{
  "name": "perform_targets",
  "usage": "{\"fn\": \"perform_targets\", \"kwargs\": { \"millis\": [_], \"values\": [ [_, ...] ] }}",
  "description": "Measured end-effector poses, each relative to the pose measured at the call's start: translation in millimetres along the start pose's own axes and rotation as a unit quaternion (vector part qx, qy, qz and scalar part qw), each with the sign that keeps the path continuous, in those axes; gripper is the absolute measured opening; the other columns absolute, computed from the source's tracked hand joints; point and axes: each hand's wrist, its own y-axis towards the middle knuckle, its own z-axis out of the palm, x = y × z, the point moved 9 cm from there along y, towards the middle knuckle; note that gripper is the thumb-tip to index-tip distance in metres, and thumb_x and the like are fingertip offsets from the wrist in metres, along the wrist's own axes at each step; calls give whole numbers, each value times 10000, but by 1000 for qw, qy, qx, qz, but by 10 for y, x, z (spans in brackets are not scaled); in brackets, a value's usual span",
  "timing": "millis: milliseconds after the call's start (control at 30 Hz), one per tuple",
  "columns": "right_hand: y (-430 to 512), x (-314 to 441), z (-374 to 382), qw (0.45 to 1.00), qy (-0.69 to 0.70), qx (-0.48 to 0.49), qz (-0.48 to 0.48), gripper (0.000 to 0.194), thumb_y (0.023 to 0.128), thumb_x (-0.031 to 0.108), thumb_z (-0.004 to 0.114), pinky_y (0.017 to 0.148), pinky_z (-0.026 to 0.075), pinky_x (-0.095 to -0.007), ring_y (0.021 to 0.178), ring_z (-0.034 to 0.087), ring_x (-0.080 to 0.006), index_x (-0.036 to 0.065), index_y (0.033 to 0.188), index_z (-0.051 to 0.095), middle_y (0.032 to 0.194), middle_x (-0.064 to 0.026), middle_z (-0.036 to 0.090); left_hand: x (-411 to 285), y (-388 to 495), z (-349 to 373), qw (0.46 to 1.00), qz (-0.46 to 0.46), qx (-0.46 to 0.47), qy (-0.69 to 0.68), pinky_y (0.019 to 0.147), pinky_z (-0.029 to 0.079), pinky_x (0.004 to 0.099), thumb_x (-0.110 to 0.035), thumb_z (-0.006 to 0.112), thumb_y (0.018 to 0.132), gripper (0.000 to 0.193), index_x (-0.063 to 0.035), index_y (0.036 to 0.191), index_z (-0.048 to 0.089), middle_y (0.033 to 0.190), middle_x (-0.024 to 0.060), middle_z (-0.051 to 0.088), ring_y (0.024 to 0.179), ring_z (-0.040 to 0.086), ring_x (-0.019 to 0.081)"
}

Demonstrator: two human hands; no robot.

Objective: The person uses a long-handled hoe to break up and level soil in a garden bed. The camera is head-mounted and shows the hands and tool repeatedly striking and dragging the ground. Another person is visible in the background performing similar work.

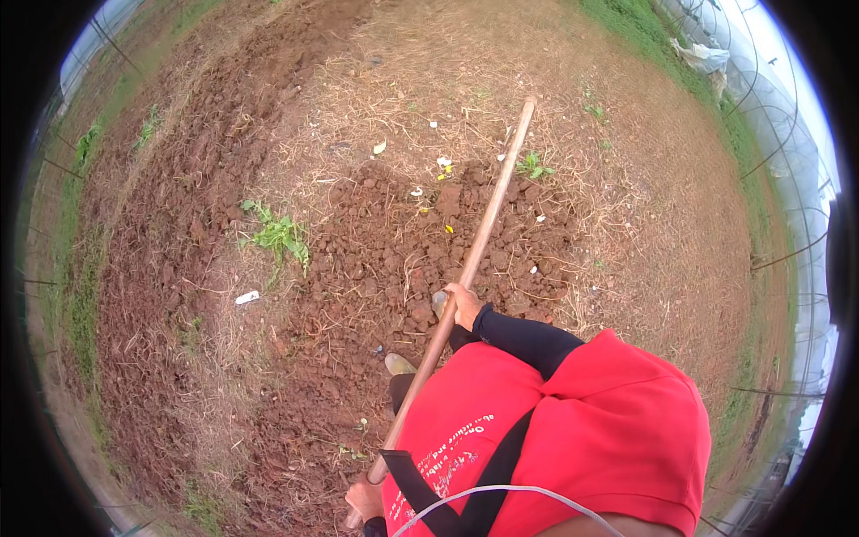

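A long wooden pole (493, 215) slants across the view from low left to upper centre, in front of my body. My right hand (464, 305), below a black sleeve, is closed around its middle. Lower down, my left hand (366, 497) grips the pole near its bottom end, partly hidden by my red shirt (604, 429). The pole's far end is above the ground or against it; I cannot tell which, and no tool head can be made out. Beneath the pole lies a patch of broken, cloddy brown soil (382, 248). The tips of my two shoes (400, 364) show beside the pole.
A leafy green weed (278, 235) grows left of the loosened soil, and a smaller weed (533, 166) stands near the pole's far end. A white scrap (247, 297) lies at left. Dry straw (644, 221) covers ground to the right. Plastic-covered hoops (785, 134) line the right edge.
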Motion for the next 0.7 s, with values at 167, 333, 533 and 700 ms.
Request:
{"fn": "perform_targets", "kwargs": {
  "millis": [167, 333, 533, 700],
  "values": [
    [-231, 1118, 303, 997, 24, 21, -76, 225, 762, 204, 669, 516, 488, -370, 547, 513, -200, 72, 788, 488, 654, -52, 483, -546, 516, 276, 996, -1, -20, -89, 540, 485, 457, -480, 713, 585, 408, -96, 684, 614, 576, 174, 599, 576, 617, 360],
    [-141, 2427, 697, 971, 13, 145, -192, 285, 810, 299, 671, 541, 502, -358, 579, 556, -191, 85, 781, 485, 633, -53, 515, -1078, 721, -87, 984, 51, -55, -159, 541, 485, 460, -485, 682, 648, 394, -105, 704, 596, 584, 184, 597, 587, 613, 376],
    [564, 2653, 1057, 978, 100, 103, -150, 182, 821, 186, 610, 453, 477, -327, 466, 514, -181, 63, 764, 487, 561, -57, 494, -1132, 524, -1356, 998, -2, -57, -36, 558, 500, 453, -503, 689, 635, 417, -100, 737, 649, 596, 158, 614, 591, 623, 360],
    [190, 538, 1192, 986, 109, 122, 11, 194, 809, 230, 596, 534, 472, -407, 548, 539, -242, 82, 783, 474, 600, -89, 506, -404, -424, -2920, 984, -115, 90, 100, 603, 502, 437, -450, 709, 665, 413, -113, 900, 671, 695, 154, 646, 674, 642, 331]
  ]
}}
